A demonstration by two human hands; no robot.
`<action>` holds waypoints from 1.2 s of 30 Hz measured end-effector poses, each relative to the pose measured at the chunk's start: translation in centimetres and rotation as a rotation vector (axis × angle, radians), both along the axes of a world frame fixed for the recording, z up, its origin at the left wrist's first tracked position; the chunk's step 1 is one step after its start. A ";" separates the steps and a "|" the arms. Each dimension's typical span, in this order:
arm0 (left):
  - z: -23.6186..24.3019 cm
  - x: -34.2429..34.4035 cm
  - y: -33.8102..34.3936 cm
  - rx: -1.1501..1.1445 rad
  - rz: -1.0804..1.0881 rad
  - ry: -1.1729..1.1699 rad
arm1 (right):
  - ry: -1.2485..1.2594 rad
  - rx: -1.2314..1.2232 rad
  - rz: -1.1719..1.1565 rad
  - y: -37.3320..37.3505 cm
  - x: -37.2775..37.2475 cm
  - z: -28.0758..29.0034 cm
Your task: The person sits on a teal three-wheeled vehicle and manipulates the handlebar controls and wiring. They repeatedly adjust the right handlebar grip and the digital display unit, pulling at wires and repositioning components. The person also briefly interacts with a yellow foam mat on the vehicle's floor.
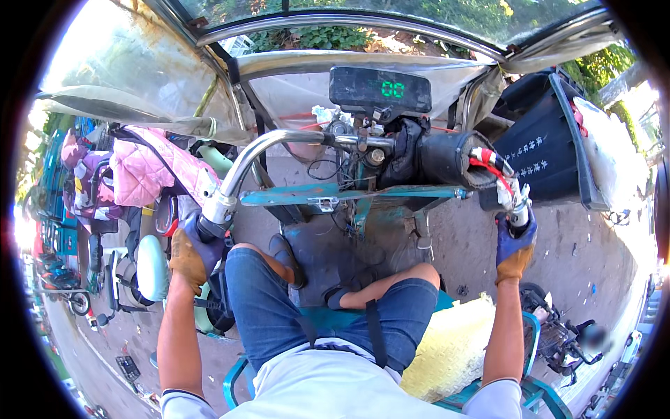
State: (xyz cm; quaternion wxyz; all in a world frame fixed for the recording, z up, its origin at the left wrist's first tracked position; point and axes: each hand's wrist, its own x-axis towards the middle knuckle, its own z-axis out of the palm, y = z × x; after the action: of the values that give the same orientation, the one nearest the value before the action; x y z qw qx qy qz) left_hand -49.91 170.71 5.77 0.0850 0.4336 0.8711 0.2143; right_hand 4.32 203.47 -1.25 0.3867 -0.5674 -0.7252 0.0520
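Observation:
I sit astride a teal-framed vehicle with both arms stretched forward. My left hand (191,253), in a purple and orange-brown glove, is wrapped round the dark left grip of the curved chrome handlebar (248,157). A matching glove covers my right hand (516,246), closed on the right handlebar grip (518,218), where red and white wrapping shows just above. Between the hands stands a black display (380,91) with lit green digits. Below it run cables and a teal crossbar (293,196). A dark padded cylinder (453,159) sits beside the right side of the bar.
A windshield frame (349,33) arches ahead. Parked scooters, one under a pink quilted cover (157,167), stand close on the left. At the right are a large black bin (537,150) and another bike (558,335). Yellow foam (450,346) lies by my right thigh.

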 end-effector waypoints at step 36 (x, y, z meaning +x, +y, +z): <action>-1.1 0.6 -0.9 0.064 0.065 -0.043 | -0.314 -0.212 -0.287 1.7 4.2 -0.8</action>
State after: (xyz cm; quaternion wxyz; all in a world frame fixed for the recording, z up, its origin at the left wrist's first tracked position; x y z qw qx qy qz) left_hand -49.33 169.81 4.67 0.0829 0.4028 0.8755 0.2539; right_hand 8.54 205.22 -2.09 0.2109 -0.7031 -0.6788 -0.0164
